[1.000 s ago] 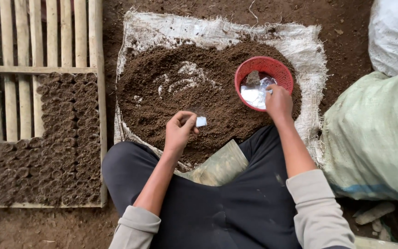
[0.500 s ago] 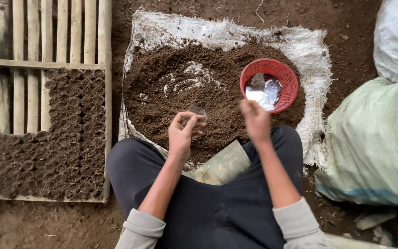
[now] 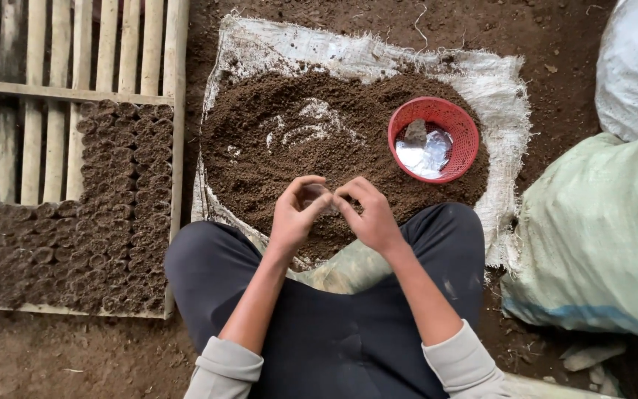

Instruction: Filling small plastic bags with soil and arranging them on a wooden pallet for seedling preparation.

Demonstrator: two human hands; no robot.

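I sit on the ground with a heap of dark soil (image 3: 311,140) on a white woven sheet (image 3: 496,96) in front of my legs. My left hand (image 3: 297,214) and my right hand (image 3: 367,214) meet over the near edge of the heap, fingertips together around a small clear plastic bag (image 3: 317,196) that is mostly hidden by the fingers. A red plastic basket (image 3: 434,138) holding more clear bags rests on the soil to the right of my hands.
A bamboo-slat frame (image 3: 75,81) at left holds rows of small soil-filled pots (image 3: 105,214). A large pale green sack (image 3: 599,236) lies at right, with a white sack (image 3: 636,66) behind it. Bare earth surrounds the sheet.
My right hand left the red basket and came back to the middle to join the left hand. Both now hold the small bag together.
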